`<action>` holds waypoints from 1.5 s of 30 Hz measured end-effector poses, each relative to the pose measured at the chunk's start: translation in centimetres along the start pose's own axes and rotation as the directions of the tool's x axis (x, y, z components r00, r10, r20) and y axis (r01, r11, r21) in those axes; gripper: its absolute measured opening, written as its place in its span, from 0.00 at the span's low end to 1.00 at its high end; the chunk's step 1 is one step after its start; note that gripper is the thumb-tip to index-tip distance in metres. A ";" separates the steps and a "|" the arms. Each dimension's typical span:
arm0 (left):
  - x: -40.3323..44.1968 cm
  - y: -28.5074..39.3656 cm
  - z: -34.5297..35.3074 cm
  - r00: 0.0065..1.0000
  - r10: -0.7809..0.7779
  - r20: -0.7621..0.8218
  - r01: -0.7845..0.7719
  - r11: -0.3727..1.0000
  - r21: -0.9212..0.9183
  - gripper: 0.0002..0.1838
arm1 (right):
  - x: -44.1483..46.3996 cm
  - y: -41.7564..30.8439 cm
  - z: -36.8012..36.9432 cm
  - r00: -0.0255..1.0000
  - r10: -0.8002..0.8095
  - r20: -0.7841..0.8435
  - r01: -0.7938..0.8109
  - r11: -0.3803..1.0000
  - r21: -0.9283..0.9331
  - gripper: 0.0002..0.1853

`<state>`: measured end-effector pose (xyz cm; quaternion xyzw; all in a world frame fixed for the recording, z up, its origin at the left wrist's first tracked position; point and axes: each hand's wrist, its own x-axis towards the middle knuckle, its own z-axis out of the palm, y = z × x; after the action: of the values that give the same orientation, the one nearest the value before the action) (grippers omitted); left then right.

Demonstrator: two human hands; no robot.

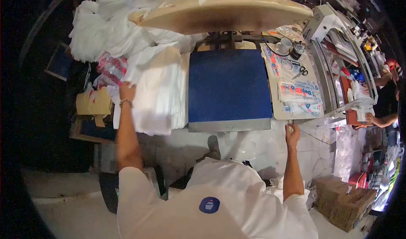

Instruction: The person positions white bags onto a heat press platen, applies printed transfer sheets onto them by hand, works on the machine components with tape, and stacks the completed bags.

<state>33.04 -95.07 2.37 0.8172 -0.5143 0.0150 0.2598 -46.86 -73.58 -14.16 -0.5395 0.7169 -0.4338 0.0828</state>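
My left hand (127, 94), with a beaded bracelet at its wrist, lies on the left edge of a stack of white fabric (154, 91). Its thumb stands apart from the fingers. Close to the front edge of a pale board (277, 107), my right hand (292, 134) is closed, its fingers curled together; whatever they hold is too small to make out. Between the hands lies a flat dark blue pad (230, 86) on a grey metal base (230, 125), with nothing on it.
Over the pad's far side hangs a wide tan padded panel (228, 16). White fabric piles (105, 31) rise at the back left. Printed sheets (298, 93), scissors (302, 71) and a white mug (283, 46) sit on the board. Right stand a metal-framed machine (332, 65), a cardboard box (342, 201) and another person (385, 99).
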 end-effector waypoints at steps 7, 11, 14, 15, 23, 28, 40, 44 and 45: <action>5.8 -5.7 -0.2 0.981 -0.167 0.102 0.131 0.948 0.291 0.40 | 10.9 -1.4 4.6 0.958 -0.233 0.166 0.273 0.918 -0.286 0.24; 7.6 -8.1 -0.5 0.955 -0.185 0.233 0.156 0.979 0.134 0.42 | 13.6 0.1 6.1 0.956 -0.137 0.260 0.247 0.854 -0.457 0.36; 6.8 -8.3 -2.0 0.986 -0.161 0.049 0.156 0.984 0.084 0.41 | 13.8 0.7 6.8 0.936 -0.039 0.351 0.211 0.859 -0.466 0.38; 6.7 -7.8 -2.5 0.988 -0.156 -0.024 0.157 0.978 0.138 0.40 | 13.8 0.6 6.6 0.924 0.013 0.381 0.181 0.864 -0.469 0.39; 3.0 -1.8 -10.6 0.919 0.322 0.226 -0.240 0.914 -0.328 0.26 | 14.4 1.5 6.4 0.941 -0.225 0.253 0.327 0.800 -0.503 0.38; -6.3 8.5 -18.2 0.908 0.411 0.083 -0.361 0.866 -0.345 0.24 | 14.4 -0.7 5.2 0.956 -0.098 0.276 0.237 0.814 -0.531 0.32; -21.0 11.4 -25.2 0.943 0.310 0.120 -0.166 0.751 -0.640 0.18 | 14.4 -0.6 3.8 0.973 -0.120 0.197 0.191 0.895 -0.402 0.08; -21.7 8.4 -26.6 0.806 0.489 0.333 -0.071 0.639 -0.766 0.21 | 14.2 -0.1 3.0 0.987 -0.075 0.144 0.113 0.954 -0.279 0.09; -22.2 9.2 -26.5 0.741 0.570 0.355 -0.059 0.582 -0.811 0.21 | 14.3 0.2 3.0 0.991 -0.046 0.129 0.073 0.974 -0.215 0.10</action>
<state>21.23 -68.01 22.59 0.4817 -0.6693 -0.4035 0.3965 -51.06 -87.25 -11.10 -0.5924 0.7374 -0.3202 0.0538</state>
